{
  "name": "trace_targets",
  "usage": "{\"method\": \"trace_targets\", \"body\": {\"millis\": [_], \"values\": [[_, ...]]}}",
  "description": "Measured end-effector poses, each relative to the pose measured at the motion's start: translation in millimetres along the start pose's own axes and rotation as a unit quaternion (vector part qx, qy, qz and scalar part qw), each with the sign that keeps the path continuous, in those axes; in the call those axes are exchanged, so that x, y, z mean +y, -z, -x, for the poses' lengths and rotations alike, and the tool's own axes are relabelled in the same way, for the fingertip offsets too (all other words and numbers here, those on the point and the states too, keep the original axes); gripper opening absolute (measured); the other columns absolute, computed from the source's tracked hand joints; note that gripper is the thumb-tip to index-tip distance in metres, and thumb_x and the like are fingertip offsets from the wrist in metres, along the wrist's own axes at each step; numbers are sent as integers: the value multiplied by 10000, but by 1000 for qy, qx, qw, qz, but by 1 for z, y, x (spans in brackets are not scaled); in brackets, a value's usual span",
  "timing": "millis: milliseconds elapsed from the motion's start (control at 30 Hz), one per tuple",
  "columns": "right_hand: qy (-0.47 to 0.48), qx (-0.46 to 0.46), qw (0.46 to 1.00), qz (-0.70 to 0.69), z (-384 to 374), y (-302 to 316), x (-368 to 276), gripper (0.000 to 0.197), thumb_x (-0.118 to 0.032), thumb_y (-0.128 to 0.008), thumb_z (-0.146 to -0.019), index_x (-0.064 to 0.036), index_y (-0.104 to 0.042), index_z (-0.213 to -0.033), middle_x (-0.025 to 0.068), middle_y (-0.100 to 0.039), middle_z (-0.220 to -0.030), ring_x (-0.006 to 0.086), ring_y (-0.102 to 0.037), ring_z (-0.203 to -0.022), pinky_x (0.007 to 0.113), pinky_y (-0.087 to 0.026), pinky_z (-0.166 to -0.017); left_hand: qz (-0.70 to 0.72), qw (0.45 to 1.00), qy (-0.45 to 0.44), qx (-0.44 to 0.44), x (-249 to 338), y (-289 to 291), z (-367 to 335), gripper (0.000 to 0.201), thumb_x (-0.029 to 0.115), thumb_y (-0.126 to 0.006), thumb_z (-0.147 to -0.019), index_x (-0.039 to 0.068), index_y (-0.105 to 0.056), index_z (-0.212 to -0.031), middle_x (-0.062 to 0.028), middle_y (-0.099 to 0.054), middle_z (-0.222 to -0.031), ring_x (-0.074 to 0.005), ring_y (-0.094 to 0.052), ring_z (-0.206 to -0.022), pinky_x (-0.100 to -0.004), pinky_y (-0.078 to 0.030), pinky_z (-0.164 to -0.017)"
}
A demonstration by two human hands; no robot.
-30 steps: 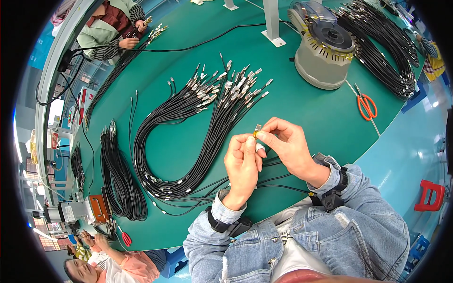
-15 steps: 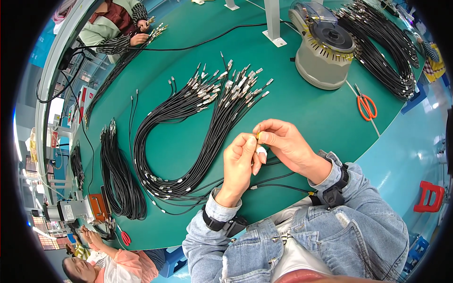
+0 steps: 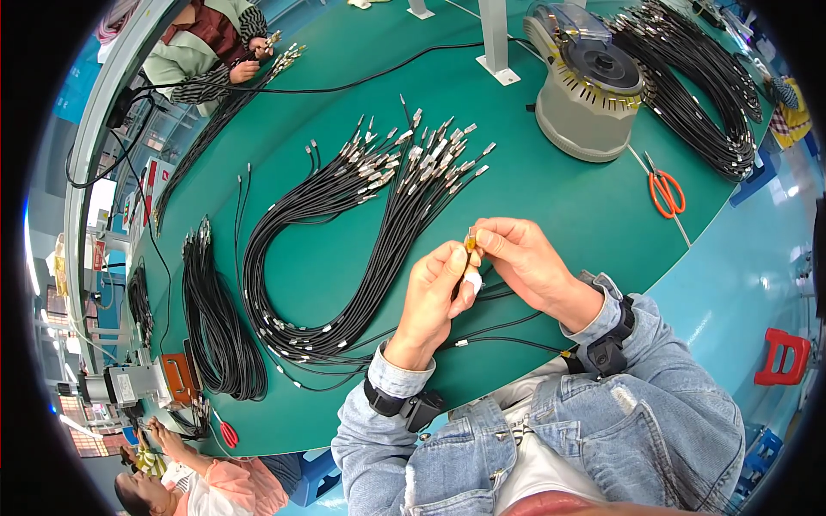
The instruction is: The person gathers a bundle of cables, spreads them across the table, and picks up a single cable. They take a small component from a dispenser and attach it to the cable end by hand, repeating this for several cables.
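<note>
Head view: green table [image 3: 525, 189]; looped cable bundle [image 3: 379, 267] is my landmark. Tape dispenser [image 3: 581, 116] sits beyond it, rightward. Right hand [image 3: 529, 262] and left hand [image 3: 437, 288], just right of the bundle, pinch one small connector [image 3: 471, 242], yellow-banded, between fingertips. I judge band-fitting underway; next move calls for steady, even pressing.

Orange-handled scissors [image 3: 658, 178] are just lying over on the right side of the green table [image 3: 559, 193], with a grey metal post [image 3: 494, 36] standing near the far edge. Red stool [image 3: 801, 359] on the shiny blue floor [image 3: 723, 275]. Second scissors, red handles [image 3: 224, 425], bottom left. One co-worker in a pale green vest [image 3: 185, 62] top left, another in pink [image 3: 251, 490] lower left.
</note>
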State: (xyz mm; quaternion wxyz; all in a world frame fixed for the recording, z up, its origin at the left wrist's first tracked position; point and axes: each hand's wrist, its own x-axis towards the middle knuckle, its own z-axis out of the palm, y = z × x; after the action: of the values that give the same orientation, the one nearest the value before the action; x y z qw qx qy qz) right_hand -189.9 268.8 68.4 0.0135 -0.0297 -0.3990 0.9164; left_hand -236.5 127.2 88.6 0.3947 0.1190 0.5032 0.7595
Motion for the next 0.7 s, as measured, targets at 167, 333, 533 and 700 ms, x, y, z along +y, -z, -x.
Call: {"method": "trace_targets", "body": {"millis": [167,333,533,700], "values": [[2,13,1000,11,3,-8,-5,104,-108,-580,-863,-11,-590,-897,24,-565,-846,99,-521,-800,254,-430,-729,21,1000,2,4,0,-2,0,256,256,-417,-955,43,-515,-853,42,-426,-525,-20,-259,-359,-171,-203,-355],[41,10,993,106,3,-5,2,125,-117,-590,-856,-9,-580,-919,14,-567,-822,91,-527,-811,248,-436,-733,-6,1000,-9,-16,-8,-1,-1,238,239,-432,-951,40,-536,-870,17,-473,-555,-22,-321,-393,-163,-240,-375],[-2,-40,985,169,2,21,-20,140,-108,-590,-850,-15,-575,-954,4,-572,-827,79,-532,-793,243,-444,-733,-101,995,-11,21,-15,0,-4,168,192,-494,-917,36,-548,-883,-22,-525,-611,-67,-413,-451,-189,-312,-417],[130,94,920,358,10,47,-108,162,-146,-600,-838,-12,-612,-927,-6,-581,-818,74,-528,-788,235,-434,-737,-593,740,-317,9,-40,5,-17,152,135,-590,-837,24,-583,-940,-108,-591,-779,-213,-544,-659,-297,-447,-599]]}}
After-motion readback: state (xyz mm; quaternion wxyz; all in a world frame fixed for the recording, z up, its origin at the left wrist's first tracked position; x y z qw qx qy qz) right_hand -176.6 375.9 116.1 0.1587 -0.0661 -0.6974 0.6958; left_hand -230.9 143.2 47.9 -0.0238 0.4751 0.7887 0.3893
